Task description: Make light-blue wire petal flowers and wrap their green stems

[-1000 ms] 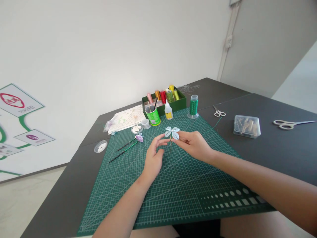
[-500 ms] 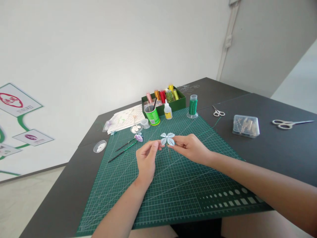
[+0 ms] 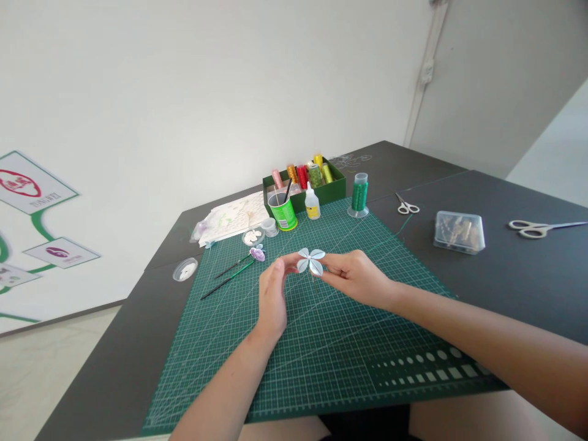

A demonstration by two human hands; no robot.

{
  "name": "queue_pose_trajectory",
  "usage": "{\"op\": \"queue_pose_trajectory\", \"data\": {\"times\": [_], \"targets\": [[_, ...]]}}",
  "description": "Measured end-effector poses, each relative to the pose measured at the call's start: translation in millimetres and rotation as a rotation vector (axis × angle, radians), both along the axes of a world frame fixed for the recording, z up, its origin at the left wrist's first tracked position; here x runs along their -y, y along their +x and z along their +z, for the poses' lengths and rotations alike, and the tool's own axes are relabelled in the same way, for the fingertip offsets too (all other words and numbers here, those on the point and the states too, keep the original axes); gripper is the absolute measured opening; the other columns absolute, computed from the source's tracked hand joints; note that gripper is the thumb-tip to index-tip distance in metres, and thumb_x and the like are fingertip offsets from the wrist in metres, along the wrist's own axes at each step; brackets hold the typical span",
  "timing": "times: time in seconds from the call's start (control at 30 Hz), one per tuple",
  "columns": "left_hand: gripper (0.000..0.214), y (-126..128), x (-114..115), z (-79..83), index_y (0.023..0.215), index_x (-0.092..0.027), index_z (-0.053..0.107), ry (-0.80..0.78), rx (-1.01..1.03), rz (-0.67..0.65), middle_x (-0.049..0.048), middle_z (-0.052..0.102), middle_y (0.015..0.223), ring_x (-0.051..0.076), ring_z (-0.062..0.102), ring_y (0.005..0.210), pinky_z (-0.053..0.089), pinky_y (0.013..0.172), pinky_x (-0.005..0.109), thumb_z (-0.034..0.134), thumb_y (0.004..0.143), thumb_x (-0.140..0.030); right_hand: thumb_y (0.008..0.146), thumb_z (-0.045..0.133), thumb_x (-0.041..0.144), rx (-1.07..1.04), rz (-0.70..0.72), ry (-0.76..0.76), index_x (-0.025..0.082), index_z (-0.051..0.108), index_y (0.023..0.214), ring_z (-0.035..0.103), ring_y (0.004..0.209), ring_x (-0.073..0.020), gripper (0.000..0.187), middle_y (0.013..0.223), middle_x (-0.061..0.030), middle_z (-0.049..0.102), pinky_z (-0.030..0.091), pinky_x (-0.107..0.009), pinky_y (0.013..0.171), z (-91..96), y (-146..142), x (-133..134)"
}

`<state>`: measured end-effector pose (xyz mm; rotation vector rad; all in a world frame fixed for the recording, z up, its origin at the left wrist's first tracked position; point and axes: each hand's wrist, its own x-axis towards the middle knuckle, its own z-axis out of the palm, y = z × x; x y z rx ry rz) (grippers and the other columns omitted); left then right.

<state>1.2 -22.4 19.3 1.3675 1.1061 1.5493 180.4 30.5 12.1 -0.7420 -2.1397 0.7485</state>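
A small pale blue paper flower (image 3: 310, 261) on a thin stem is held above the green cutting mat (image 3: 321, 343). My right hand (image 3: 356, 277) pinches it from the right, just below the petals. My left hand (image 3: 272, 294) pinches a left petal with thumb and forefinger. Both hands hover over the middle of the mat.
A purple flower on a green stem (image 3: 257, 253) and a dark stick lie left of my hands. Behind stand a green cup (image 3: 283, 211), glue bottle (image 3: 312, 204), box of thread spools (image 3: 305, 179), green spool (image 3: 359, 195). Scissors (image 3: 407, 207), clear box (image 3: 459, 231), larger scissors (image 3: 537, 228) lie right.
The flower has dropped slightly and moved left. My left hand has closed its fingers onto a petal; a second ago they were spread beside the stem.
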Motion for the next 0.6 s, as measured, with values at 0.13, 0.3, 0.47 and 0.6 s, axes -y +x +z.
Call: {"op": "queue_pose_trajectory", "data": {"times": [0.13, 0.3, 0.47, 0.6], "targets": [[0.050, -3, 0, 0.0, 0.105, -0.016, 0.077, 0.002, -0.057, -0.012, 0.0096, 0.075, 0.108, 0.025, 0.066, 0.099, 0.048, 0.089, 0.036, 0.040, 0.101, -0.049, 0.094, 0.054, 0.035, -0.023, -0.005, -0.023, 0.018, 0.057, 0.070, 0.028, 0.047, -0.0073, 0.030, 0.051, 0.0075, 0.030, 0.022, -0.024, 0.049, -0.7, -2, 0], [0.054, -5, -6, 1.7, 0.108, -0.016, 0.076, -0.065, -0.101, -0.009, 0.0102, 0.076, 0.108, 0.021, 0.065, 0.092, 0.049, 0.081, 0.033, 0.033, 0.104, -0.047, 0.090, 0.060, 0.044, -0.174, -0.020, -0.232, 0.018, 0.057, 0.070, 0.023, 0.049, -0.0077, 0.033, 0.053, 0.0086, 0.025, 0.019, -0.025, 0.049, 7.5, -1, -4], [0.043, -1, -11, 0.2, 0.096, -0.013, 0.078, -0.240, -0.169, -0.168, 0.0122, 0.078, 0.091, 0.019, 0.065, 0.072, 0.049, 0.068, 0.030, 0.052, 0.095, -0.047, 0.078, 0.070, 0.058, -0.370, -0.052, -0.485, 0.016, 0.065, 0.081, 0.034, 0.053, -0.0091, 0.042, 0.057, 0.0051, 0.044, 0.027, -0.026, 0.050, 19.4, 2, -12], [0.044, 1, -10, -0.6, 0.092, -0.013, 0.078, -0.258, -0.160, -0.189, 0.0122, 0.077, 0.084, 0.017, 0.062, 0.065, 0.047, 0.060, 0.028, 0.056, 0.093, -0.051, 0.070, 0.075, 0.061, -0.440, -0.094, -0.560, 0.016, 0.067, 0.083, 0.044, 0.059, -0.0113, 0.047, 0.069, -0.0009, 0.059, 0.034, -0.027, 0.054, 20.6, 1, -17]]}}
